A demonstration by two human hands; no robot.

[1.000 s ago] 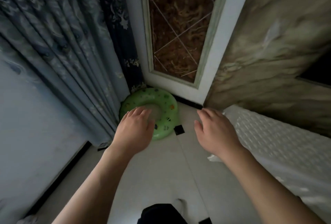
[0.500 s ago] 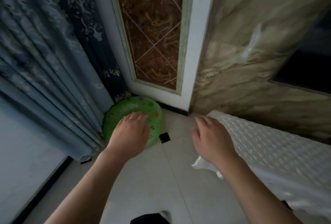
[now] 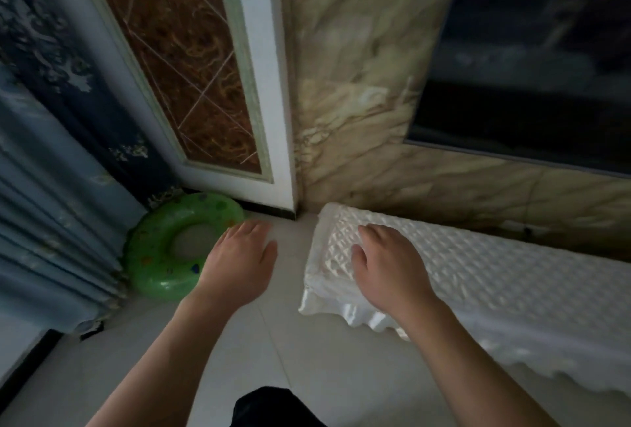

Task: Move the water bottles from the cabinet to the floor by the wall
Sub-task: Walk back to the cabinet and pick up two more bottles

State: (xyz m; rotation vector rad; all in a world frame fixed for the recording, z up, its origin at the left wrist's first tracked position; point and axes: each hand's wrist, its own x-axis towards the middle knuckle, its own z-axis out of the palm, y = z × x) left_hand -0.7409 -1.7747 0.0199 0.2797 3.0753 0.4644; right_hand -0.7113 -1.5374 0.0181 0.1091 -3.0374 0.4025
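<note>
No water bottle shows in the head view. My left hand [image 3: 239, 262] hangs palm down over the pale floor tiles, fingers relaxed and empty, beside a green inflatable ring [image 3: 160, 256]. My right hand [image 3: 389, 269] is also empty, with loose fingers, above the left end of a low cabinet draped in a white quilted cover [image 3: 512, 276]. Whether it touches the cover I cannot tell.
Blue patterned curtains [image 3: 51, 187] fall to the floor at the left. A white-framed brown marble panel [image 3: 191, 68] and a beige marble wall [image 3: 358, 85] meet in the corner ahead. A dark screen [image 3: 532, 61] hangs above the cabinet.
The view has swung right and upward, bringing the covered cabinet and dark screen into view. My right hand has moved from over the floor to over the cover's left end.
</note>
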